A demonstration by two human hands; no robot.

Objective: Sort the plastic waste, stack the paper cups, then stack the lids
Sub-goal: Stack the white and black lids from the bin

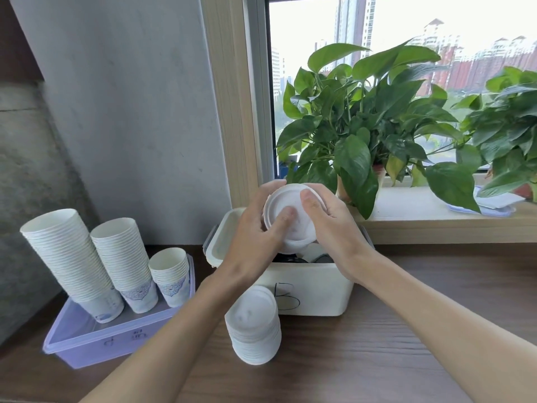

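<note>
Both hands hold a small stack of white lids [290,221] in the air above the white bin marked B [316,289]. My left hand [261,228] grips the lids from the left, thumb across the top face. From the right, my right hand [328,219] grips them with its thumb on the top. A taller stack of white lids [254,325] stands on the wooden table in front of the bin. Three stacks of paper cups [122,260] stand in the lilac tray [96,341] at the left. Dark items lie inside the bin, mostly hidden.
A grey wall rises behind the tray. Potted plants [366,126] stand on the window sill [436,222] behind the bin, and a flat plastic-wrapped item [494,203] lies at the sill's right end. Wooden table [377,344] stretches to the right of the lid stack.
</note>
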